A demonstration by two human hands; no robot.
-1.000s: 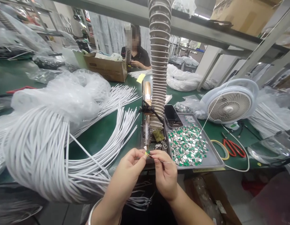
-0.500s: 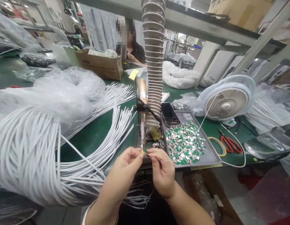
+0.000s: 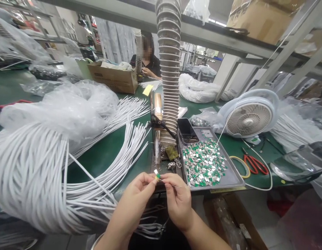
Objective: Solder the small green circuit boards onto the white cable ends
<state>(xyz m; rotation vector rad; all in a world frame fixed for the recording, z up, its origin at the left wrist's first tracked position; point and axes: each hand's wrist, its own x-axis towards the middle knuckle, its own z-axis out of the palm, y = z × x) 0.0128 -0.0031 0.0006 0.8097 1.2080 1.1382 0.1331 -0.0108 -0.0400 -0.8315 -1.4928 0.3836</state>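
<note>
Both hands are pinched shut. The left hand point(image 3: 138, 189) and right hand point(image 3: 178, 198) meet fingertip to fingertip on one tiny green-and-white chip point(image 3: 157, 175), so it sits dead centre between them, neither really nearer. Just past it the soldering iron point(image 3: 157, 146) points back at the hands, with its long axis running straight away. A tray point(image 3: 235, 178) of more bits is ahead-right, and the cables point(image 3: 33, 173) are off left. A second ago a thin wire trailed from the right fingers; I can't spot it there now.

Both hands point(image 3: 161, 194) pinch small green chip point(image 3: 156, 175) before tray point(image 3: 232, 178).
</note>
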